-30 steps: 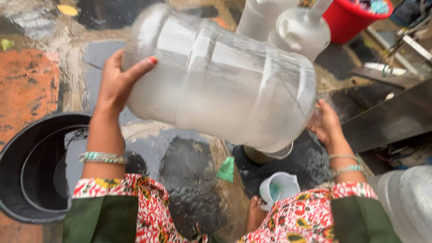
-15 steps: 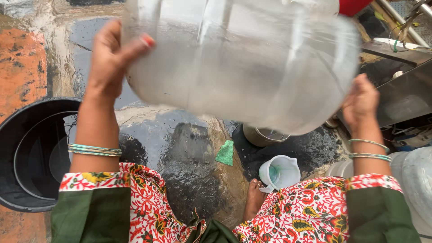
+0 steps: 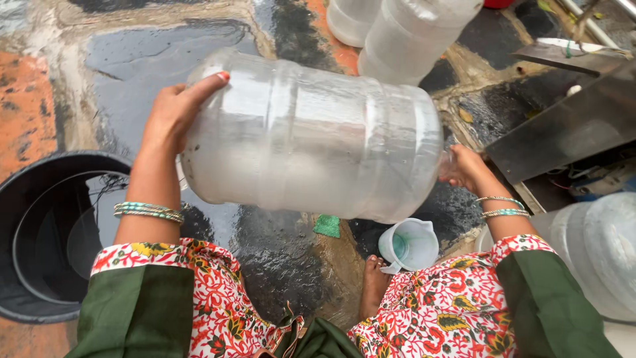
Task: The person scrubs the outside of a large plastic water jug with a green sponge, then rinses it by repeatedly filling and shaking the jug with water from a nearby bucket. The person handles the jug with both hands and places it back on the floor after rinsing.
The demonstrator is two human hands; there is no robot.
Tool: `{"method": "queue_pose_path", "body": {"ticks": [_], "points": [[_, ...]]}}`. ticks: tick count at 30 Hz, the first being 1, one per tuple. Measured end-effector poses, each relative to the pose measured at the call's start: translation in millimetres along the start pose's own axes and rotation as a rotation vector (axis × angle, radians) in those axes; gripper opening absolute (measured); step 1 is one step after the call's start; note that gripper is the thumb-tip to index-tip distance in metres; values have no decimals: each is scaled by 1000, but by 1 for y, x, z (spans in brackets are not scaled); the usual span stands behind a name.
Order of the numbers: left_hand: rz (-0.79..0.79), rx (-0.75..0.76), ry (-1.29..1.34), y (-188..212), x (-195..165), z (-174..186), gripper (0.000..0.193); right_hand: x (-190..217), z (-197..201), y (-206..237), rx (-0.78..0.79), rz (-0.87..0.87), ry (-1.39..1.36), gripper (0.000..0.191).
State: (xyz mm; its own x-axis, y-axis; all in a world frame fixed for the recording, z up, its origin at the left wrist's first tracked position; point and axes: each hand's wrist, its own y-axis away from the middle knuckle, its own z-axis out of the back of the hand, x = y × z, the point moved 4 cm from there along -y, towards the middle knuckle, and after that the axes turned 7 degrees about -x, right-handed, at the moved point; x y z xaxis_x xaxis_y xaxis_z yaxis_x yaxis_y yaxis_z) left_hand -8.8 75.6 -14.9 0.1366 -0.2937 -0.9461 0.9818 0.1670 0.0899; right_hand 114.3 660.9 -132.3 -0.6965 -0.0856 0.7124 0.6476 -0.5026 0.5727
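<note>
While both hands grip the big clear water jug (image 3: pixel 311 136) sideways above the wet floor (image 3: pixel 132 59), left hand (image 3: pixel 175 113) spread on its base, right hand (image 3: pixel 464 166) closed at its neck, rinsing looks mid-way, small jug (image 3: pixel 411 244) below it.

The water jug (image 3: pixel 311 136) lies sideways between both hands, above the jug cup (image 3: pixel 411 244); the tub (image 3: pixel 40 232) sits left, two bottles (image 3: pixel 397 33) behind.
</note>
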Motion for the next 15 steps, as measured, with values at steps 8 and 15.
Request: {"method": "queue_pose_path", "body": {"ticks": [8,15], "points": [[-572,145,595,7,-57,25,74,78,60,56,51,724,-609,34],[-342,69,239,11,-44,-7,89,41,58,28,-127,349,-387,61]]}}
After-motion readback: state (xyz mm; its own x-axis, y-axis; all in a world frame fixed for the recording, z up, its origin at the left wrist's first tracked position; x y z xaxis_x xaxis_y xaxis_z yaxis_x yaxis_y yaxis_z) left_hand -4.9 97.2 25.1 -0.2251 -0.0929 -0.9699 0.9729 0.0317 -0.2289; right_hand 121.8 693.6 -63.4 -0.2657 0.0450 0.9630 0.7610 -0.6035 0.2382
